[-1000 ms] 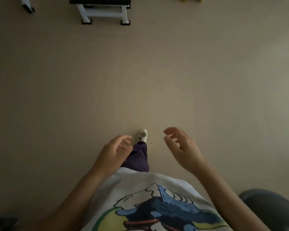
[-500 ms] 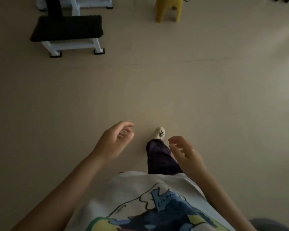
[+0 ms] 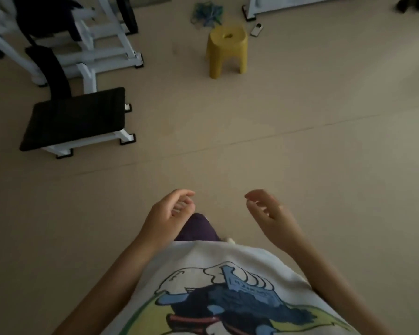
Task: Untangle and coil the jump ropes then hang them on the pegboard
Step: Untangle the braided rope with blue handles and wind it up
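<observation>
A tangled heap of blue and green jump ropes (image 3: 207, 14) lies on the beige floor at the far top, just behind a yellow stool. My left hand (image 3: 166, 215) and my right hand (image 3: 270, 213) hang in front of my waist, far from the ropes. Both have loosely curled fingers and hold nothing. No pegboard shows in the head view.
A yellow plastic stool (image 3: 227, 50) stands ahead. A white-framed exercise bench with a black pad (image 3: 75, 118) and more white gym equipment (image 3: 102, 37) fill the upper left. A small remote-like object (image 3: 256, 29) lies right of the stool. Another white frame (image 3: 276, 3) is at top right.
The view has moved forward across the floor: the bench and stool slid down into frame and the rope heap came into sight. My hands stay empty at waist height.
</observation>
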A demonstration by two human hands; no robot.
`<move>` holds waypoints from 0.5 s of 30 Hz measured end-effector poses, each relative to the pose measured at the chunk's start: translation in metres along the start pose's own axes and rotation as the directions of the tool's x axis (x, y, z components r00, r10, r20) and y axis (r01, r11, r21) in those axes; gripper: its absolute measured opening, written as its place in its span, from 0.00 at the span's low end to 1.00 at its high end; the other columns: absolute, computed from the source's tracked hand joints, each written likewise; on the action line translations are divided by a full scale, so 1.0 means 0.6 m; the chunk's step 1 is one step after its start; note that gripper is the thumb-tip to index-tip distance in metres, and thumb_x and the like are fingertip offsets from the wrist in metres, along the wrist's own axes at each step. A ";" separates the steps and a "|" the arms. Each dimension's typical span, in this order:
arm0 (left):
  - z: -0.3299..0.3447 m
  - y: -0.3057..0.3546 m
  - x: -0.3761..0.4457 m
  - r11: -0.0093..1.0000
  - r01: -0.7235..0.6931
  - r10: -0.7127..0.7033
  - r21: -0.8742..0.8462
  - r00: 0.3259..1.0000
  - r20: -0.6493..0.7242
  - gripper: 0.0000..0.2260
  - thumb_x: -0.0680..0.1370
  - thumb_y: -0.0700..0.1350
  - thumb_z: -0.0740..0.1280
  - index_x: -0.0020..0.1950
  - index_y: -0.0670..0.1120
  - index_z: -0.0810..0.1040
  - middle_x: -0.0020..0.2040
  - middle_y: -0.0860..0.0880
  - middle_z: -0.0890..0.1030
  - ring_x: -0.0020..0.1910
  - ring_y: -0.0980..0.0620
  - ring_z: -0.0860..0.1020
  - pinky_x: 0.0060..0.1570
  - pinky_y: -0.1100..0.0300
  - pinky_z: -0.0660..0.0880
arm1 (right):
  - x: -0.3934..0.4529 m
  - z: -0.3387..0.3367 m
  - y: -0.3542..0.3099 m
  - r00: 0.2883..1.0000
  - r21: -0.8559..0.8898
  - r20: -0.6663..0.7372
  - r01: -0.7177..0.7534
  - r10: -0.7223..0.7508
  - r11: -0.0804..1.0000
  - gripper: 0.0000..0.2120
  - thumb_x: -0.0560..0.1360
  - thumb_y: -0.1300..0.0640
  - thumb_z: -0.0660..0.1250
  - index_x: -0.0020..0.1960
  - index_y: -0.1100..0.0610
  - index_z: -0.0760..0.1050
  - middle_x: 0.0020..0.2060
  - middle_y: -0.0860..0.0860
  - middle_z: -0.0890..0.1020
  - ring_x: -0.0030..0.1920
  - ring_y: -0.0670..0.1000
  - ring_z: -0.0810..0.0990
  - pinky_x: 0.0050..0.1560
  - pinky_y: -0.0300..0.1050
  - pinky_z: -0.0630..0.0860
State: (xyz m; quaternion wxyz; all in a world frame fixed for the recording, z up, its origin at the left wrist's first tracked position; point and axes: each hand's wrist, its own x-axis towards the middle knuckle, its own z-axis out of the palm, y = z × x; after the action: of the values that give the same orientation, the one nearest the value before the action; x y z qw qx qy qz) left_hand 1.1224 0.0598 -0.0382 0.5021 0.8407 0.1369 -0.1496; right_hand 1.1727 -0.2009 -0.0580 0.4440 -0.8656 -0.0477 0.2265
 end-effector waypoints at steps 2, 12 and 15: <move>-0.020 0.011 0.093 0.999 0.030 -0.031 -0.036 0.999 -0.024 0.10 0.81 0.45 0.67 0.56 0.61 0.77 0.50 0.60 0.81 0.48 0.62 0.79 0.45 0.74 0.72 | 0.114 -0.030 -0.026 0.999 -0.027 0.028 0.041 -0.040 0.999 0.08 0.80 0.52 0.63 0.58 0.50 0.76 0.51 0.43 0.79 0.49 0.35 0.77 0.45 0.27 0.71; -0.163 0.158 0.629 0.994 0.052 -0.055 -0.098 0.998 -0.026 0.09 0.82 0.45 0.66 0.56 0.60 0.77 0.51 0.57 0.81 0.48 0.56 0.81 0.46 0.71 0.74 | 0.641 -0.207 -0.178 0.998 -0.054 0.047 0.049 -0.046 0.997 0.05 0.81 0.54 0.63 0.55 0.44 0.74 0.49 0.39 0.79 0.47 0.36 0.77 0.44 0.28 0.73; -0.202 0.240 0.794 0.997 0.027 -0.026 -0.071 0.999 0.020 0.09 0.82 0.45 0.66 0.57 0.59 0.77 0.51 0.56 0.81 0.50 0.54 0.81 0.49 0.66 0.75 | 0.761 -0.269 -0.199 1.000 -0.027 0.010 -0.014 0.015 1.000 0.05 0.81 0.53 0.62 0.55 0.44 0.73 0.50 0.40 0.79 0.47 0.36 0.78 0.44 0.30 0.73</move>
State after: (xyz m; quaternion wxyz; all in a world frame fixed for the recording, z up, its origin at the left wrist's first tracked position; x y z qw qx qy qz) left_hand 1.6284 0.1390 -0.0531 0.5310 0.8189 0.1485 -0.1592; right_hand 1.6645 -0.1201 -0.0423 0.4304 -0.8707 -0.0467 0.2335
